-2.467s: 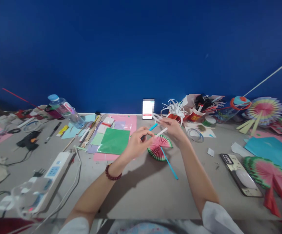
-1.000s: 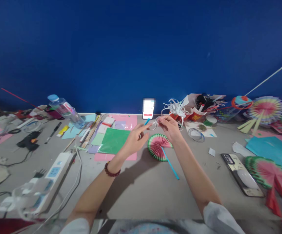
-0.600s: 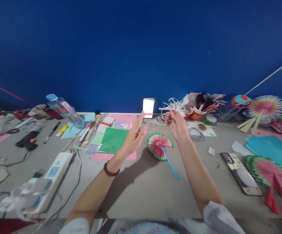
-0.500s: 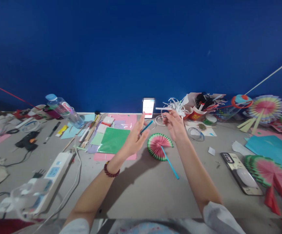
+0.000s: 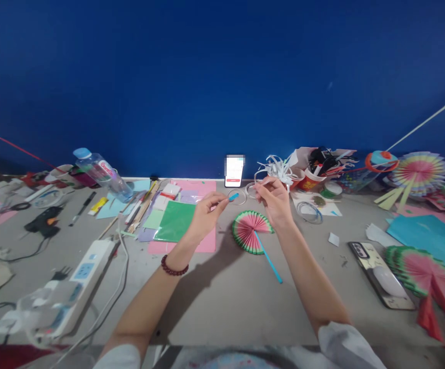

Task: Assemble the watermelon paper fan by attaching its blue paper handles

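Note:
My left hand [image 5: 206, 212] is closed around a short blue stick [image 5: 233, 197] whose tip pokes out toward the right. My right hand [image 5: 270, 202] pinches a small white strip or tape roll [image 5: 251, 190] just right of that tip. Both hands hover above a pink and green pleated paper fan [image 5: 250, 230] lying on the grey table [image 5: 215, 297], with a long blue stick handle [image 5: 269, 261] attached to it.
A phone [image 5: 234, 170] stands against the blue wall. Green paper [image 5: 176, 221], pink paper, a water bottle [image 5: 101, 172], a glue gun [image 5: 45, 223] and a power strip [image 5: 74, 284] lie left. Red cups [image 5: 307, 179], another phone [image 5: 380, 275] and more paper fans [image 5: 424, 269] lie right.
My left hand was open near the standing phone half a second ago; now it has closed on the blue stick and drawn back toward my right hand. The fan stayed still.

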